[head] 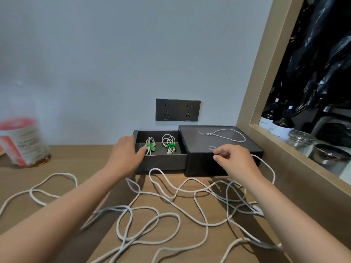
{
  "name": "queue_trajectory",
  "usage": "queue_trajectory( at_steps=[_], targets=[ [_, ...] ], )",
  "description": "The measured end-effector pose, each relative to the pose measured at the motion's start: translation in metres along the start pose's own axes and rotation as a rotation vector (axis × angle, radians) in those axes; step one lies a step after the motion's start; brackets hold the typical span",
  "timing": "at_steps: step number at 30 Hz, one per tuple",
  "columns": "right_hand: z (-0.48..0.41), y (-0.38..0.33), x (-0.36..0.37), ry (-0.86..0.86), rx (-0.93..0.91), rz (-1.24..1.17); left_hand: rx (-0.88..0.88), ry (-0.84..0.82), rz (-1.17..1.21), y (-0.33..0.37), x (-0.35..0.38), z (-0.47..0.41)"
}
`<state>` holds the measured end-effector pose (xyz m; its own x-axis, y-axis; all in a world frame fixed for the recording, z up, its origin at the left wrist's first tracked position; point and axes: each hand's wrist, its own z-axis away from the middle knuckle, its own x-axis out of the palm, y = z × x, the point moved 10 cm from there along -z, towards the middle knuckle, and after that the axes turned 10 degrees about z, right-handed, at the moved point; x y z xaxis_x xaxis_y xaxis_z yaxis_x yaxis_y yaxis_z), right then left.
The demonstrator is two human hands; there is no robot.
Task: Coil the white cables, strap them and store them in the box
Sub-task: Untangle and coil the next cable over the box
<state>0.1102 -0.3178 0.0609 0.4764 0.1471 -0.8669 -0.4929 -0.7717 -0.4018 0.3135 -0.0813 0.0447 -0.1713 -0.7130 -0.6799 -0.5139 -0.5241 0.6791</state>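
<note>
A dark box (pixel 224 164) stands against the wall, its drawer (pixel 161 162) pulled out to the left. Two coiled white cables lie in the drawer, the left coil (pixel 150 144) with a green strap and the right coil (pixel 170 144) with a green strap. My left hand (pixel 125 150) holds the drawer's left wall, thumb inside touching the left coil. My right hand (pixel 233 158) pinches a small loop of a thin white cord (pixel 228 134) lying on the box top. Long loose white cables (pixel 167 215) sprawl tangled over the wooden table.
A double wall socket (pixel 177 110) sits above the box. A blurred red-and-white bottle (pixel 22 141) stands at the left. On the right, a wood-framed mirror (pixel 252 103) shows bottles, glass jars and black plastic bags.
</note>
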Motion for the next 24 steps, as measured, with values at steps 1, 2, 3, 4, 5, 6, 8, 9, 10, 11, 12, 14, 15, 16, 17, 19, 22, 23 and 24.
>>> queue_trajectory(
  at_steps=[1, 2, 3, 4, 5, 6, 8, 9, 10, 11, 12, 14, 15, 16, 17, 19, 22, 23, 24],
  targets=[
    [0.005, 0.001, 0.000, -0.042, -0.003, 0.027, 0.057, -0.009, -0.036, 0.013, -0.001, 0.007],
    [0.011, 0.003, 0.001, -0.086, -0.010, 0.053, 0.110, -0.020, -0.042, 0.028, -0.002, 0.016],
    [0.018, 0.005, 0.002, -0.128, -0.017, 0.074, 0.156, -0.033, -0.018, 0.042, -0.001, 0.025],
    [0.025, 0.008, 0.001, -0.160, -0.022, 0.090, 0.173, -0.059, 0.036, 0.054, 0.001, 0.037],
    [0.032, 0.012, 0.000, -0.179, -0.029, 0.107, 0.179, -0.103, 0.098, 0.063, 0.006, 0.049],
    [0.039, 0.016, -0.003, -0.189, -0.038, 0.128, 0.178, -0.154, 0.143, 0.068, 0.013, 0.061],
    [0.051, 0.024, -0.010, -0.189, -0.046, 0.164, 0.193, -0.248, 0.157, 0.077, 0.031, 0.083],
    [0.056, 0.028, -0.012, -0.189, -0.041, 0.171, 0.206, -0.274, 0.154, 0.080, 0.039, 0.092],
    [0.062, 0.032, -0.014, -0.207, -0.038, 0.177, 0.206, -0.295, 0.158, 0.081, 0.045, 0.101],
    [0.068, 0.034, -0.012, -0.247, -0.041, 0.185, 0.197, -0.312, 0.168, 0.082, 0.051, 0.109],
    [0.074, 0.033, -0.007, -0.301, -0.052, 0.195, 0.186, -0.327, 0.179, 0.080, 0.056, 0.114],
    [0.092, 0.031, 0.001, -0.396, -0.083, 0.174, 0.177, -0.350, 0.177, 0.080, 0.067, 0.127],
    [0.100, 0.030, 0.003, -0.432, -0.093, 0.138, 0.181, -0.357, 0.168, 0.082, 0.071, 0.133],
    [0.110, 0.029, 0.005, -0.472, -0.096, 0.105, 0.181, -0.362, 0.156, 0.083, 0.074, 0.139],
    [0.119, 0.028, 0.007, -0.513, -0.096, 0.093, 0.182, -0.366, 0.143, 0.085, 0.075, 0.144],
    [0.133, 0.028, 0.007, -0.570, -0.103, 0.117, 0.185, -0.385, 0.118, 0.089, 0.077, 0.152],
    [0.141, 0.025, -0.001, -0.554, -0.126, 0.170, 0.209, -0.394, 0.099, 0.099, 0.071, 0.158],
    [0.141, 0.023, -0.007, -0.517, -0.135, 0.168, 0.215, -0.386, 0.103, 0.102, 0.068, 0.159],
    [0.139, 0.020, -0.016, -0.458, -0.143, 0.143, 0.219, -0.378, 0.110, 0.105, 0.064, 0.161]
  ],
)
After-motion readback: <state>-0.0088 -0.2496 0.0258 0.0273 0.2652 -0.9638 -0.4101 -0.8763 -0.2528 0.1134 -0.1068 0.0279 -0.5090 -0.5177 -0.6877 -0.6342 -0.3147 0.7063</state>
